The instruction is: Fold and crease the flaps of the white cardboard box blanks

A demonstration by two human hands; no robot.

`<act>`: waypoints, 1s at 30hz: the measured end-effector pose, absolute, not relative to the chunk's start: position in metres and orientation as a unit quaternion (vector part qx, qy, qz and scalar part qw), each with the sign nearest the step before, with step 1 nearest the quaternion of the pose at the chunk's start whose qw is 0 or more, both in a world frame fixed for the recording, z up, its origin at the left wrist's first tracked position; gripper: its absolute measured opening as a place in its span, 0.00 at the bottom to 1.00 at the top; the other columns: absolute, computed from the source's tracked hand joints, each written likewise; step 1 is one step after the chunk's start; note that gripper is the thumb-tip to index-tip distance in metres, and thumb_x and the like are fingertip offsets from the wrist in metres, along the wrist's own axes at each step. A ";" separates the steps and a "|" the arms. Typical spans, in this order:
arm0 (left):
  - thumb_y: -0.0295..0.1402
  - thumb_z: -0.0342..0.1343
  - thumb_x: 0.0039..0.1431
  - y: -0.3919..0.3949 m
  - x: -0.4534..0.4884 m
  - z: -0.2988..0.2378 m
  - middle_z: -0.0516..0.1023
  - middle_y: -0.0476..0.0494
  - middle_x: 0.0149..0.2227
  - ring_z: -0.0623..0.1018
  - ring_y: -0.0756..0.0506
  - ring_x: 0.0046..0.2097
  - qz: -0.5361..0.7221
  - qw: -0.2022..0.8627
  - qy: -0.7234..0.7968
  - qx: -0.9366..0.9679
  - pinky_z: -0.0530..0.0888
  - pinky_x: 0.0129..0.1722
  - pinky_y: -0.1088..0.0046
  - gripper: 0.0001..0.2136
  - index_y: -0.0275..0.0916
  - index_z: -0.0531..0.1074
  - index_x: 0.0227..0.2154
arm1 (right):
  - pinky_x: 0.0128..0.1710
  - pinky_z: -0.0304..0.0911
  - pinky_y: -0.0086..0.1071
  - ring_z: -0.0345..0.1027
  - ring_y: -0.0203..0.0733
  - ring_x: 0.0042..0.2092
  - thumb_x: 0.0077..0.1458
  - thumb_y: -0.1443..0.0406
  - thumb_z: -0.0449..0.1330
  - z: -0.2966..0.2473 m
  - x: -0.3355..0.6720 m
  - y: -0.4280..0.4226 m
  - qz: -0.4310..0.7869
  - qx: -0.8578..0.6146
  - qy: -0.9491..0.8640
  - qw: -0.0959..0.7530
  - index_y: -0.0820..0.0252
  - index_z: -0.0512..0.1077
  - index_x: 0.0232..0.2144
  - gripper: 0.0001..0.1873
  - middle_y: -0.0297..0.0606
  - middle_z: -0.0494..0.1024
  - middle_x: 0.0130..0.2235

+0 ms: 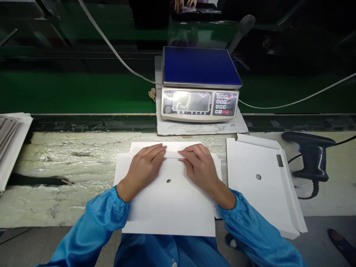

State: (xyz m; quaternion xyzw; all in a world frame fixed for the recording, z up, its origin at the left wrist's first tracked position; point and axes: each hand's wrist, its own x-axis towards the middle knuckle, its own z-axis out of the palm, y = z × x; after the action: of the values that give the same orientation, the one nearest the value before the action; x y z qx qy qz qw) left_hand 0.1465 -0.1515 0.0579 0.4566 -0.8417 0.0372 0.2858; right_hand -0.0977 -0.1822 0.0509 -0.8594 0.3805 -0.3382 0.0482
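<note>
A white cardboard sheet (169, 207) with a small round hole lies in front of me, its near edge reaching past the table edge. Along its far side runs a narrow folded flap. My left hand (147, 167) pinches this flap left of its middle, fingers on top and thumb on the near side. Gripping the same flap a little to the right is my right hand (200, 165), its fingers bent and thumb below. A short gap separates the two hands. Both thumbs are partly hidden.
Beyond the sheet stands a digital scale (200, 104) with a blue plate. At right are another partly folded cardboard piece (250, 200) and a black barcode scanner (313, 155). Stacked white cardboard (16, 137) lies at far left. Another person's hands (185, 4) show at the top.
</note>
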 end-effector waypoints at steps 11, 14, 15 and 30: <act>0.27 0.56 0.75 -0.153 0.142 0.053 0.84 0.38 0.57 0.82 0.36 0.61 0.091 0.266 -0.851 0.443 0.84 0.55 0.57 0.12 0.32 0.75 0.57 | 0.45 0.61 0.43 0.67 0.48 0.49 0.66 0.74 0.64 0.051 -0.098 -0.179 -0.345 -0.862 0.370 0.033 0.56 0.73 0.54 0.17 0.42 0.79 0.47; 0.22 0.52 0.74 -0.150 0.140 0.052 0.85 0.37 0.55 0.84 0.38 0.58 0.098 0.288 -0.850 0.430 0.85 0.53 0.59 0.11 0.31 0.77 0.53 | 0.42 0.60 0.41 0.68 0.47 0.48 0.66 0.76 0.62 0.052 -0.098 -0.178 -0.340 -0.867 0.365 0.006 0.55 0.74 0.54 0.18 0.41 0.80 0.46; 0.21 0.51 0.74 -0.150 0.140 0.052 0.85 0.37 0.55 0.84 0.39 0.57 0.097 0.295 -0.850 0.426 0.85 0.53 0.60 0.12 0.32 0.77 0.53 | 0.42 0.60 0.41 0.69 0.46 0.47 0.66 0.77 0.61 0.053 -0.097 -0.177 -0.342 -0.866 0.364 -0.002 0.55 0.74 0.54 0.18 0.41 0.81 0.45; 0.22 0.56 0.73 -0.155 0.132 0.048 0.84 0.40 0.58 0.82 0.38 0.62 0.033 0.306 -0.845 0.437 0.84 0.57 0.56 0.10 0.34 0.79 0.51 | 0.38 0.64 0.38 0.68 0.43 0.42 0.65 0.78 0.59 0.051 -0.093 -0.169 -0.370 -0.851 0.374 0.001 0.60 0.79 0.47 0.14 0.40 0.81 0.40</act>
State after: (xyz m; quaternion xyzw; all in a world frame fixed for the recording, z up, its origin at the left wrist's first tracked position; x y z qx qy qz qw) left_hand 0.1320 -0.1549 0.0479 0.4370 -0.8451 0.0325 0.3063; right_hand -0.0928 -0.1694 0.0507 -0.8506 0.3739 -0.3697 0.0009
